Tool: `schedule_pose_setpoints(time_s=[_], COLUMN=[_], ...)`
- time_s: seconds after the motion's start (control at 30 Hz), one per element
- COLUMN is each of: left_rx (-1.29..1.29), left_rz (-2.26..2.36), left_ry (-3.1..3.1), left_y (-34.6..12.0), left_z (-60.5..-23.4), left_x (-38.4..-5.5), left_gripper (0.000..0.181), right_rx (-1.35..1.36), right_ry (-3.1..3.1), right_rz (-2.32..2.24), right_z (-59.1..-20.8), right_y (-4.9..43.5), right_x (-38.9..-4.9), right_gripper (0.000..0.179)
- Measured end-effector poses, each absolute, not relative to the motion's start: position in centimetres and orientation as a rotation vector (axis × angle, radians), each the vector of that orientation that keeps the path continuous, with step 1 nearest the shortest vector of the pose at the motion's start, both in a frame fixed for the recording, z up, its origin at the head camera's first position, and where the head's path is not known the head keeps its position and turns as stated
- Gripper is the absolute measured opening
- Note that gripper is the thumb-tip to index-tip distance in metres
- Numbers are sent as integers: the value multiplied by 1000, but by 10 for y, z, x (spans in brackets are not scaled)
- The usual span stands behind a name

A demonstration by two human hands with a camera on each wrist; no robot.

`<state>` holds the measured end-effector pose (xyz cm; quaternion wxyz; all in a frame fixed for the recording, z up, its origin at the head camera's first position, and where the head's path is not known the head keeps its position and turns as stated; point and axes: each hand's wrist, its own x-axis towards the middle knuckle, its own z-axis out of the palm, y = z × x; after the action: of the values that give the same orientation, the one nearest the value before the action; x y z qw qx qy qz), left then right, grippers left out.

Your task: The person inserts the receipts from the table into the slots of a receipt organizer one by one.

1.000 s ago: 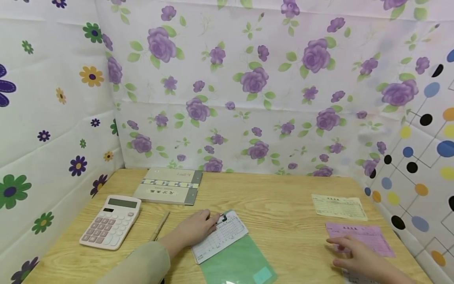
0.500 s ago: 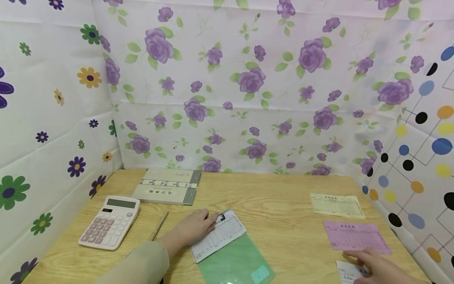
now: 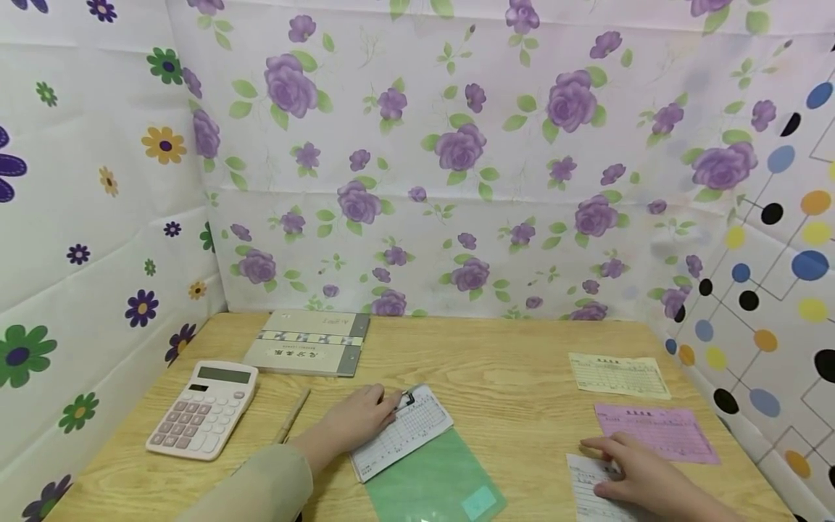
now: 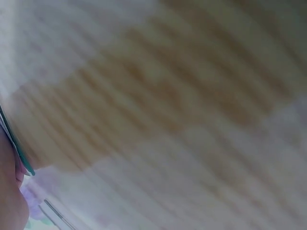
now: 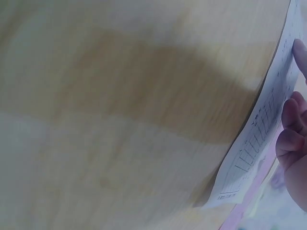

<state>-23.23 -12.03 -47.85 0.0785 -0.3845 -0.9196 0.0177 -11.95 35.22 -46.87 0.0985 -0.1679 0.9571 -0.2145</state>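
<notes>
My left hand (image 3: 355, 419) rests on the upper left part of a stack of white printed slips (image 3: 411, 435), fingertips beside a black binder clip (image 3: 406, 402). The slips lie on a green translucent folder (image 3: 430, 478); its green edge (image 4: 19, 148) shows beside the hand in the left wrist view. My right hand (image 3: 642, 471) touches a loose white printed slip (image 3: 583, 478) at the front right. In the right wrist view, a fingertip (image 5: 300, 52) lies on this slip (image 5: 259, 129), with the other fingers loosely bent.
A pink slip (image 3: 659, 433) and a pale yellow slip (image 3: 620, 375) lie behind my right hand. A calculator (image 3: 202, 409), a ledger book (image 3: 309, 344) and a thin tan stick (image 3: 292, 415) are on the left. Patterned cloth (image 3: 457, 181) surrounds the wooden table (image 3: 496, 362).
The right hand first moved toward me, uncovering the pink slip, then moved left and away with the white slip shifting left under it. The left hand has stayed in place.
</notes>
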Motion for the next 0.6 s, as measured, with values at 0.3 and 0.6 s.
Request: schedule_pose_setpoints(time_s=[0.3, 0.6], left_rx=[-1166, -1141], left_rz=[77, 74], left_ry=[-2716, -2721], left_y=[-119, -119], left_z=[-479, -482], left_x=[-232, -231], left_gripper=[47, 47], right_rx=[-530, -492], right_ry=[2852, 2912], right_rz=[-660, -616], right_z=[-463, -465], right_y=[321, 298], right_x=[-130, -138], right_gripper=[68, 65])
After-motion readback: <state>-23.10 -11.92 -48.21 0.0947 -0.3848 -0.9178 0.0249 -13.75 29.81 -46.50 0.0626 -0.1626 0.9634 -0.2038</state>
